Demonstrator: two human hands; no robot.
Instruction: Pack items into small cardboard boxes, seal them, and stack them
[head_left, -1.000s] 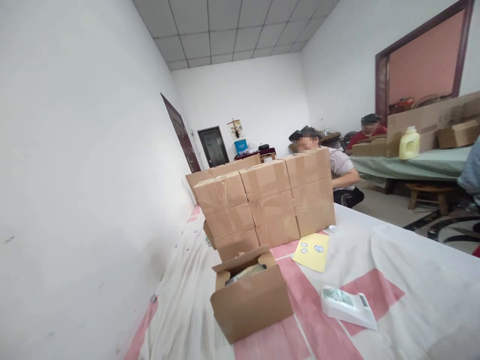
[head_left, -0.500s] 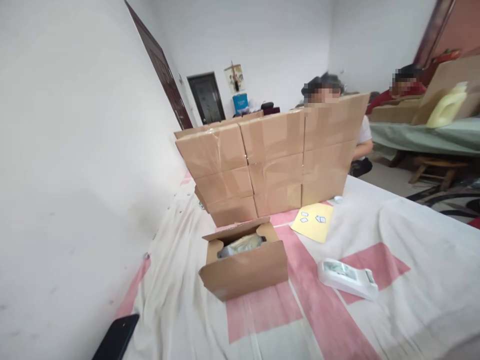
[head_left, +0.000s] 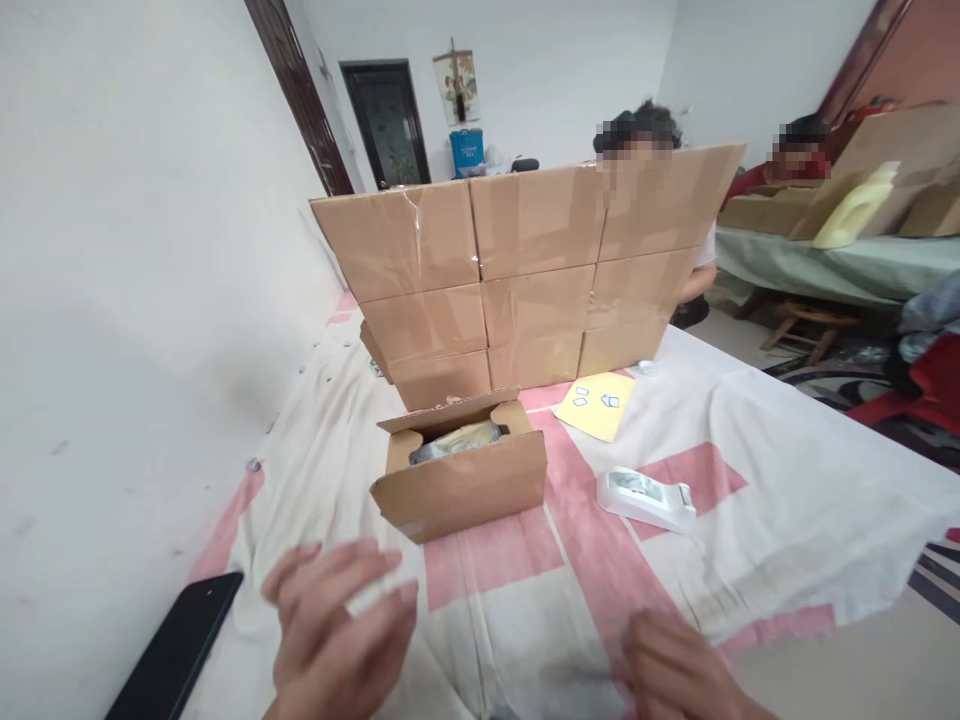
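Fingers (head_left: 330, 570) of my left hand (head_left: 337, 635) just entered lower frame, spread, empty; right hand (head_left: 675, 668) blurred, can't tell; open box (head_left: 461, 485) untouched.

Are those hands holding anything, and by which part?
The left hand is open and empty. The right hand is blurred and partly cropped, so I cannot tell.

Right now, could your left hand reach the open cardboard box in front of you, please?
Probably yes: the left hand is open, just short of the open cardboard box, with only bare tablecloth between them.
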